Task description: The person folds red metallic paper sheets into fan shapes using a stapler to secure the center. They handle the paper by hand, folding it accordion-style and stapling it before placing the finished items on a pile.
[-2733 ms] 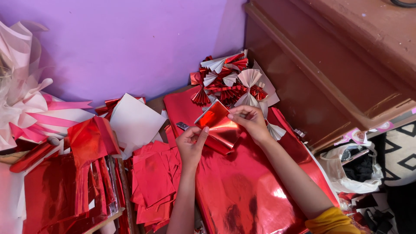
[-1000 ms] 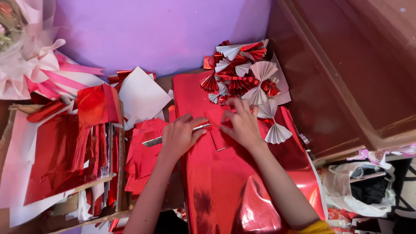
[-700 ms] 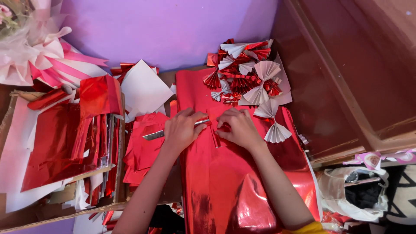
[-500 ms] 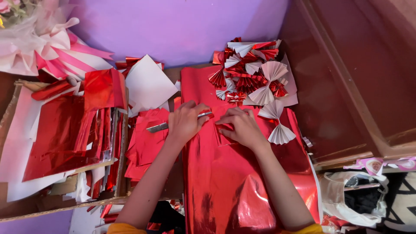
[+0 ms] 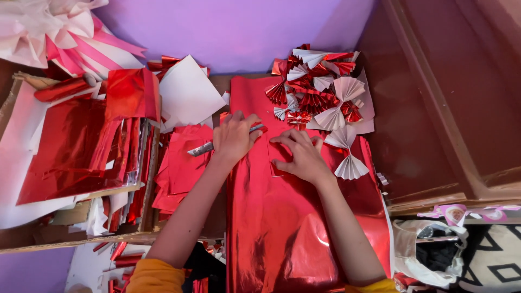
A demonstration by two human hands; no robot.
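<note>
Since the earlier frames, the small folded red foil piece (image 5: 279, 157) has come down from the air onto the long shiny red foil sheet (image 5: 293, 228). The right hand (image 5: 304, 157) presses it flat, grip spread wide. The left hand (image 5: 234, 138), beside it, closes its grip on a slim silver tool (image 5: 202, 148).
</note>
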